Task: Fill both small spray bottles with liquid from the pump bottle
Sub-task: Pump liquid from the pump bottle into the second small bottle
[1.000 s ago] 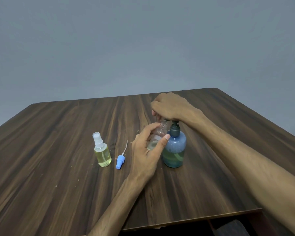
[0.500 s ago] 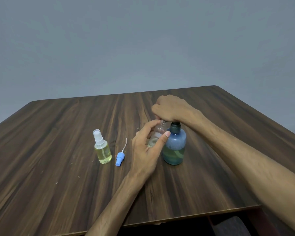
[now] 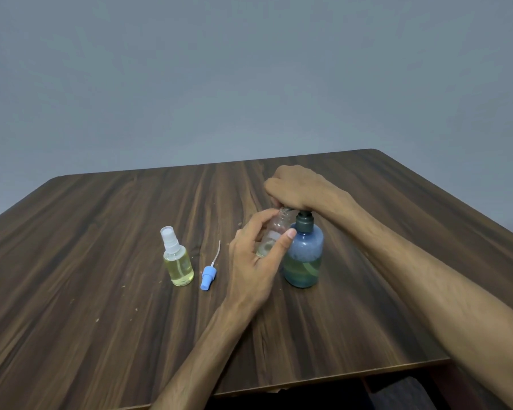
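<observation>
Head view: I see a dark wood-grain table (image 3: pixel 101 232) against a plain grey wall (image 3: pixel 249 69), with both bare forearms reaching in from the near edge.
Pump bottle: the blue pump bottle (image 3: pixel 304 258) stands upright right of centre, partly filled; its dark collar shows, while the pump head is covered.
Right hand: my right hand (image 3: pixel 296 187) sits on top of the pump, fingers curled down over the pump head (I cannot see the spout under them).
Left hand: my left hand (image 3: pixel 255 261) grasps the open clear spray bottle (image 3: pixel 274 232), thumb across its front and fingers behind, holding it tilted, its uncapped neck just beneath the right hand's fingers.
Clear bottle contents: only a little liquid at the bottom.
Filled bottle: the second spray bottle (image 3: pixel 178 258), white sprayer on and yellowish liquid inside, stands upright well left of the hands.
Loose sprayer: a blue spray cap (image 3: pixel 208 278) with its dip tube lies on the table between that bottle and my left hand.
</observation>
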### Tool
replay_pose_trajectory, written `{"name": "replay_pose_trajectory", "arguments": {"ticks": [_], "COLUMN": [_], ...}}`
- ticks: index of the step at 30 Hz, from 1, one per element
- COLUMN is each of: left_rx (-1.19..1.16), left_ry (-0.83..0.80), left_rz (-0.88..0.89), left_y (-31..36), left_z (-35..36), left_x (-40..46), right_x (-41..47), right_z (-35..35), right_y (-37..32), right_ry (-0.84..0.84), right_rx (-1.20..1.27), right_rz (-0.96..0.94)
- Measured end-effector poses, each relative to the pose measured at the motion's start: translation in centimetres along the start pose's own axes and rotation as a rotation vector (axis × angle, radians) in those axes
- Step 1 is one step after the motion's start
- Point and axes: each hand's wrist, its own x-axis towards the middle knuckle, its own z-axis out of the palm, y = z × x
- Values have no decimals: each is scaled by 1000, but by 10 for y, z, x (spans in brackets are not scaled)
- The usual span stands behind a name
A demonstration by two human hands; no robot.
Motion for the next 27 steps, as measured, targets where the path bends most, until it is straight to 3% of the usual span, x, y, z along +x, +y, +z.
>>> {"name": "replay_pose_trajectory", "arguments": {"ticks": [21, 27], "left_rx": [-7, -20], "left_ry": [1, 6], "left_rz": [-7, -3], "left_y": [1, 0], "left_z": [0, 1], "left_x": [0, 0], "right_x": [-2, 0], "right_z": [3, -1], "right_y": [-1, 1], "right_ry": [5, 58], "right_rx": [-94, 4], "right_rz": [-11, -16]}}
